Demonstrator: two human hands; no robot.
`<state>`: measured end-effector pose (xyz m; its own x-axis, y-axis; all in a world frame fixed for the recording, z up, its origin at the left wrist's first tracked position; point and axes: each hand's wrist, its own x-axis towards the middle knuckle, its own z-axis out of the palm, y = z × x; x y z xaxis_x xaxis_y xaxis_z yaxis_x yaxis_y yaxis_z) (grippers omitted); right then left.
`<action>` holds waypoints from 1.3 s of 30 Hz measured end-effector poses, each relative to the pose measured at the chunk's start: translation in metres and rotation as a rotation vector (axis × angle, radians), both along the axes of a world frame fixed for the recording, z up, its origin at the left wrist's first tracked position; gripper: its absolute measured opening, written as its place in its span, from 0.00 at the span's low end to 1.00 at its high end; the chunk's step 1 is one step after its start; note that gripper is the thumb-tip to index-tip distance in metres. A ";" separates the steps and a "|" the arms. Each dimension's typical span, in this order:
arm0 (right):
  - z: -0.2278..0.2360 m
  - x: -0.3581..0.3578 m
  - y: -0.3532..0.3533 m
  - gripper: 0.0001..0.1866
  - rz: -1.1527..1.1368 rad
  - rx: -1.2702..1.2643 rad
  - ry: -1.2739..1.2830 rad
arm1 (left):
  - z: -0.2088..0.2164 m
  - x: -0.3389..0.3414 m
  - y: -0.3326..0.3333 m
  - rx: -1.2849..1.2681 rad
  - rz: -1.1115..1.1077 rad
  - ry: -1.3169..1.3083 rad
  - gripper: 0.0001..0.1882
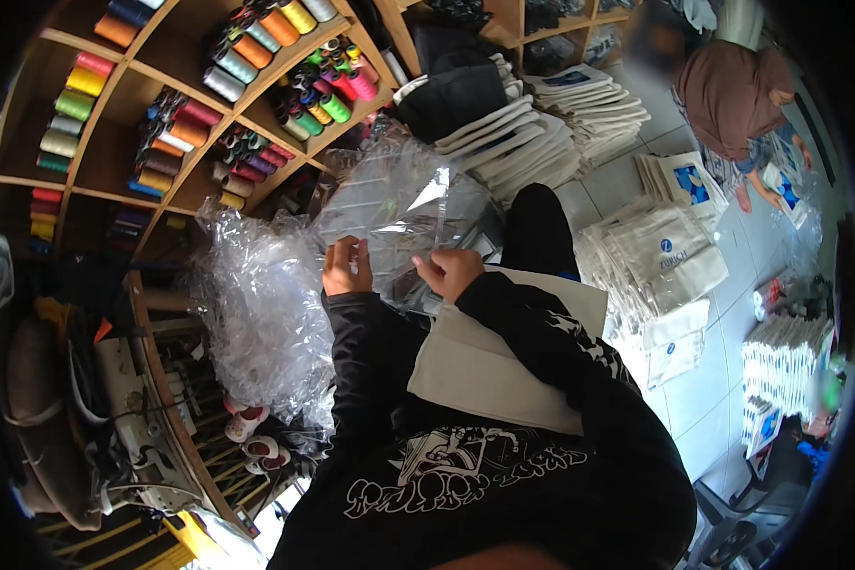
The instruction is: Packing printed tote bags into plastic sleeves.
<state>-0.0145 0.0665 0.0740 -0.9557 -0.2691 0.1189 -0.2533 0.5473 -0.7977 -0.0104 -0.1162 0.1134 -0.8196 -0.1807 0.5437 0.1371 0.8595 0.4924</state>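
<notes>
A clear plastic bag [389, 195] spreads out in front of me, with light glinting off its film. My left hand [348, 267] has its fingers curled at the bag's near edge. A short gap away, my right hand [452, 275] is closed with the thumb along the fingers, also at the near edge of the film. Both hands appear to pinch it, though the thin film is hard to make out at the fingertips. Across my lap, under my right forearm, lies a cream cloth bag [489, 366].
A heap of crumpled clear plastic bags [256, 323] lies to my left. Thread spools fill a wooden shelf [152, 71]. Stacked cloth bags [513, 142] stand ahead; printed tote bags [651, 256] pile up on the right. Another person [736, 100] handles a bag at far right.
</notes>
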 end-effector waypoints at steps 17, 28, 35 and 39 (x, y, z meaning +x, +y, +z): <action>0.010 -0.022 -0.060 0.22 0.220 0.606 0.282 | 0.013 0.018 0.015 -0.297 -0.211 0.248 0.11; -0.021 -0.074 -0.097 0.32 -0.077 0.304 0.830 | 0.032 0.025 0.019 -0.242 -0.390 0.257 0.13; 0.037 -0.076 -0.079 0.61 0.019 0.479 0.231 | 0.009 0.049 0.019 -0.189 0.095 0.086 0.20; 0.051 -0.075 -0.082 0.60 -0.009 0.491 0.033 | -0.017 0.047 0.008 0.000 0.284 0.222 0.20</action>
